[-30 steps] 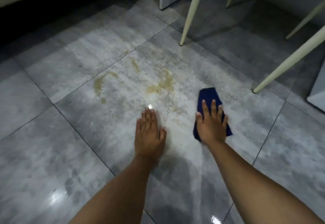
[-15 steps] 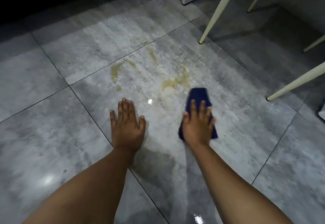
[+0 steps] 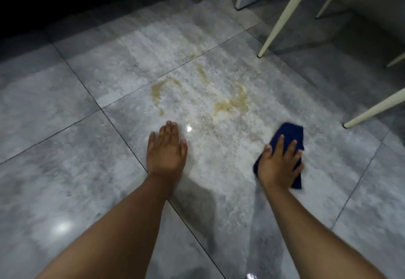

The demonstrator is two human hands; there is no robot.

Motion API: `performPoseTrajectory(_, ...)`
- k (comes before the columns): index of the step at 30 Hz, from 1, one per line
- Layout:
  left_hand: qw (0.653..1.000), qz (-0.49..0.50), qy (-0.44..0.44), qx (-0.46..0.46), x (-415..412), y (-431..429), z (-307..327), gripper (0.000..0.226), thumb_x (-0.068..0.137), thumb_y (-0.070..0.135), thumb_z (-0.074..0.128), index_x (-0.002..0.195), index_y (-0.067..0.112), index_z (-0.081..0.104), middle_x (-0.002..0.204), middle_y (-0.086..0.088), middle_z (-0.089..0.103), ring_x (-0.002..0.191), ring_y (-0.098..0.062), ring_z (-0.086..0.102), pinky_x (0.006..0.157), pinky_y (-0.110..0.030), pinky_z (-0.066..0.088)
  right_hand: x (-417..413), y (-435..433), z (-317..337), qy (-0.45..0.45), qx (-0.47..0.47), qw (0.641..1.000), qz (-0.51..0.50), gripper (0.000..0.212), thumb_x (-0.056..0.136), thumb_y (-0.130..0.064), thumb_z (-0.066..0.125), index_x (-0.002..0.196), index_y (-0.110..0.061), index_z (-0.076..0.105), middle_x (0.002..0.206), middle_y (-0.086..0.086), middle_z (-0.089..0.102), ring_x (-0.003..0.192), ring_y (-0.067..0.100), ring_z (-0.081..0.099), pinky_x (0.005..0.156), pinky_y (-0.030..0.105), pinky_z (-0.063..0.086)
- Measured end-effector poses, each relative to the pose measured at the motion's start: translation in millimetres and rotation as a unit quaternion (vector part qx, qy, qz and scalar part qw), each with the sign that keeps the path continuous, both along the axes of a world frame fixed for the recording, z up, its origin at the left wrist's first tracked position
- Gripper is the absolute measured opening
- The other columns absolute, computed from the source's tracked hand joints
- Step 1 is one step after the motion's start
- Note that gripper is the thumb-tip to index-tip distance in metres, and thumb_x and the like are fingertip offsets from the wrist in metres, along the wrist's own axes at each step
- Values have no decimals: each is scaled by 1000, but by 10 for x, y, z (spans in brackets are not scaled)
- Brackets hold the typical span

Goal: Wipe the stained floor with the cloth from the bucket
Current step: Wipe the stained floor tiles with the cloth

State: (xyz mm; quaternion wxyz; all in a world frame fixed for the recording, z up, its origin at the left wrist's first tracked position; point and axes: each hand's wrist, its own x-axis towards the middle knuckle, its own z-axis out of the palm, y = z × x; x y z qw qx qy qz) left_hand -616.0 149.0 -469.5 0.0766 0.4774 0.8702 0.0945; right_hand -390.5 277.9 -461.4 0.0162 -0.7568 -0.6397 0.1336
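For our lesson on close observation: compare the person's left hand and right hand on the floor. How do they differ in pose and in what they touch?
The left hand lies on bare floor tile; the right hand presses on the blue cloth. The left hand's fingers lie close together; the right hand's fingers are spread. Both are palm down, fingers pointing toward the yellowish stain.
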Motion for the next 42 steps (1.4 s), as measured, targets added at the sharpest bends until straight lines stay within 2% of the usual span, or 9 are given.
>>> performPoseTrajectory(3, 999, 29, 25, 10, -227, 82, 8, 66, 96, 41, 7, 153, 8, 10, 161, -9, 9, 148, -19, 5, 117, -41, -9, -244, -469, -31, -6, 19, 999, 35, 56, 101, -48, 19, 153, -32, 8, 162, 3, -1, 148, 27, -2, 117, 51, 1)
performPoseTrajectory(8, 998, 65, 1, 14, -341, 1, -120, 69, 98, 47, 11, 153, 6, 4, 161, -11, 1, 148, -20, -6, 119, -45, -9, -599, 83, -81, -3, 12, 956, 294, 55, 100, -51, 21, 152, -37, 9, 161, -4, -3, 148, 20, -4, 117, 46, -3)
performPoseTrajectory(14, 996, 82, -16, 12, -329, 13, -140, 72, 95, 49, 12, 153, 10, 2, 162, -7, -1, 148, -16, -8, 119, -45, -6, -629, 33, -104, 5, 27, 997, 69, 56, 101, -49, 20, 153, -32, 10, 162, 3, 0, 148, 27, -1, 117, 52, 0)
performPoseTrajectory(20, 997, 77, -5, 4, -325, 7, -149, 68, 98, 48, 16, 153, 12, -1, 162, -7, -3, 147, -15, -9, 119, -45, -5, -1459, 24, -52, 37, -6, 923, 382, 54, 101, -51, 18, 151, -39, 5, 161, -6, -9, 147, 20, -11, 117, 46, -10)
performPoseTrajectory(25, 997, 66, -16, 24, -348, -36, -157, 68, 99, 48, 19, 154, 12, 2, 161, -6, -2, 148, -14, -9, 120, -44, -4, -1321, 971, -55, 34, -8, 968, 248, 56, 100, -50, 20, 153, -34, 10, 162, 1, -3, 148, 24, -6, 117, 51, -4)
performPoseTrajectory(29, 997, 75, -19, 26, -347, -5, -142, 68, 98, 46, 23, 154, 10, 6, 161, -8, 3, 148, -16, -4, 120, -45, -2, -1052, 478, -53, 41, 6, 997, 60, 56, 101, -49, 21, 153, -33, 8, 162, 2, -5, 148, 26, -7, 117, 52, -5)
performPoseTrajectory(33, 997, 77, -19, 23, -342, -32, -134, 69, 97, 46, 24, 153, 10, 9, 161, -9, 6, 148, -17, -2, 120, -46, -1, -1372, -184, -54, 33, 7, 978, 207, 56, 100, -47, 22, 152, -34, 7, 162, 1, -6, 148, 24, -8, 115, 49, -10)
performPoseTrajectory(36, 997, 70, -21, 25, -333, -43, -121, 69, 98, 47, 22, 154, 12, 6, 161, -7, 2, 148, -15, -6, 120, -44, -3, -1641, 284, -60, 42, 8, 952, 303, 56, 100, -50, 18, 153, -34, 8, 162, 0, -5, 147, 23, -10, 116, 49, -9)
performPoseTrajectory(42, 997, 74, -25, 20, -342, -33, -123, 68, 98, 47, 21, 154, 12, 3, 161, -6, -2, 147, -14, -9, 120, -44, -5, -1259, 707, -75, 51, 22, 992, 109, 57, 100, -49, 20, 153, -30, 10, 162, 3, -3, 148, 26, -6, 117, 53, -4)
